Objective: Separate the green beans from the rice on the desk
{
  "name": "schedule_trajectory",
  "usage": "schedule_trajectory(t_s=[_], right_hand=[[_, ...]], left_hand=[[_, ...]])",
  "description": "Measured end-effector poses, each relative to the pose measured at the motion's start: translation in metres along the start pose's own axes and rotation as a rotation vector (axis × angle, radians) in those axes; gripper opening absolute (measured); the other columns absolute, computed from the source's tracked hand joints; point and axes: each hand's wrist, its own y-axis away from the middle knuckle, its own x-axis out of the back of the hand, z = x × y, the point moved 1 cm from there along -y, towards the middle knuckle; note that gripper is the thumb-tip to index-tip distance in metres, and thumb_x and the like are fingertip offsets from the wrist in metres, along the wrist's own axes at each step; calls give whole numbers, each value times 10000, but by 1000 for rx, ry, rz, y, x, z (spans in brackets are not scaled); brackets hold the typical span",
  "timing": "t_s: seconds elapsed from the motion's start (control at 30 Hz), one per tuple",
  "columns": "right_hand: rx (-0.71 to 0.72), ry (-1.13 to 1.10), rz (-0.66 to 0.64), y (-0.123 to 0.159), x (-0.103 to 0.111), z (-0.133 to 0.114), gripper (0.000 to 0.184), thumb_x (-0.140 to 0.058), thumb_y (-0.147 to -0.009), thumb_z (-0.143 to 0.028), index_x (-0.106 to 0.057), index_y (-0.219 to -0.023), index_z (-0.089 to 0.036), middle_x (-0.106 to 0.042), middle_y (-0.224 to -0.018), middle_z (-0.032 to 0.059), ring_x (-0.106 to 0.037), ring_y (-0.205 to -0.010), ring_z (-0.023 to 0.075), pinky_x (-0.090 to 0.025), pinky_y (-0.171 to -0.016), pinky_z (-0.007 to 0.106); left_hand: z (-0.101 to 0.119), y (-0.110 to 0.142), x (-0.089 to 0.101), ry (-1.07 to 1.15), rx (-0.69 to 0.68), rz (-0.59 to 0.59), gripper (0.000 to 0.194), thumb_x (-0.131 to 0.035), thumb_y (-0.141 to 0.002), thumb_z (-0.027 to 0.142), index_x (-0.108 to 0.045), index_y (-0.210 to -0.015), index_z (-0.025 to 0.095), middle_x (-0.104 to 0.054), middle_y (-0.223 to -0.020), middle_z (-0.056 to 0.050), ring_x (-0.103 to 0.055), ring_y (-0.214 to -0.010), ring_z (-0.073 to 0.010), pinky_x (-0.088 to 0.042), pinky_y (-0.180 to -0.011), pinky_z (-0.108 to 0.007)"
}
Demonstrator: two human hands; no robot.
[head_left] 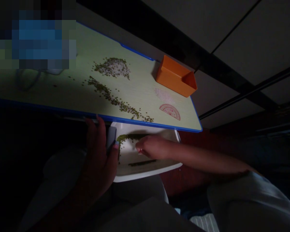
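My left hand [99, 154] is at the left end of a white plastic tray [145, 174] below the table edge. Its thumb rests over the tray's rim, with the other fingers outside it, near the table. Inside the tray, my right hand [151, 146] has its fingers curled into a pinch; whatever they hold is hidden. Small green beans [125, 137] lie along the tray's far side and left corner, with a dark strip of them near its front. On the tabletop above, a line of green beans [111, 96] runs toward the near edge.
The pale green tabletop [140, 87] has a blue rim. It bears a pile of white grains mixed with green beans [113, 67], a patch of white grains [163, 94], a red protractor [170, 111] and an orange box [176, 77]. Cabinet panels [244, 29] stand behind.
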Motion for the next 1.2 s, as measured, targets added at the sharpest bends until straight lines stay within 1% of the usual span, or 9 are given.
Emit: schedule_trajectory(t_s=[0.13,0.23,0.33,0.43,0.57,0.8,1.0,1.2], right_hand=[[44,29,-57,-16,-18,-10,112,-570,-820,-181,-677,-831,-150,-688,-892,85,-625,-808,190,-402,-624,267],[73,79,-64,-22,-29,-13,141,-530,-845,-145,-670,-841,-128,-685,-899,109,-632,-825,201,-433,-655,282],[84,92,-58,-25,-35,-12,152,-515,-862,-157,-658,-865,-107,-677,-915,123,-631,-860,212,-456,-709,299],[84,86,-41,-28,-36,-11,161,-509,-868,-168,-651,-882,-93,-672,-927,127,-628,-882,219,-464,-741,302],[98,82,-55,-31,-36,-12,158,-502,-870,-148,-650,-874,-93,-674,-917,129,-628,-887,223,-466,-763,311],[99,87,-55,-32,-36,-15,152,-489,-851,-72,-639,-874,-74,-674,-918,143,-629,-861,206,-470,-748,297],[102,78,-54,-32,-39,-13,145,-497,-851,-91,-641,-871,-79,-673,-909,140,-626,-856,211,-471,-752,307],[82,55,-56,-32,-38,-9,155,-503,-812,-60,-651,-851,-85,-678,-909,129,-621,-851,211,-461,-747,301]], left_hand=[[0,-1,0,-11,4,-16,747,-416,-855,353,63,-1428,378,154,-1570,51,86,-1439,-256,-4,-1157,-567],[2,-1,2,-13,37,-42,746,-406,-858,354,73,-1429,365,160,-1571,39,99,-1437,-253,1,-1158,-565],[4,-1,3,-30,77,-83,741,-390,-866,330,92,-1428,348,171,-1570,18,108,-1435,-245,-3,-1161,-555],[4,-1,3,-32,81,-94,758,-401,-859,312,98,-1428,343,180,-1568,10,109,-1435,-241,0,-1164,-546],[3,-1,3,-16,80,-84,748,-396,-859,318,87,-1430,344,174,-1568,13,102,-1436,-246,-16,-1163,-553],[-2,0,0,7,21,-28,753,-416,-849,319,62,-1429,376,143,-1572,49,72,-1437,-267,-24,-1151,-578],[-3,0,-1,19,5,-15,757,-430,-846,324,53,-1427,386,131,-1575,45,61,-1436,-277,-17,-1135,-604],[-5,-1,-1,-4,-1,-30,768,-429,-841,319,60,-1431,363,148,-1572,39,78,-1439,-263,-21,-1147,-582]])
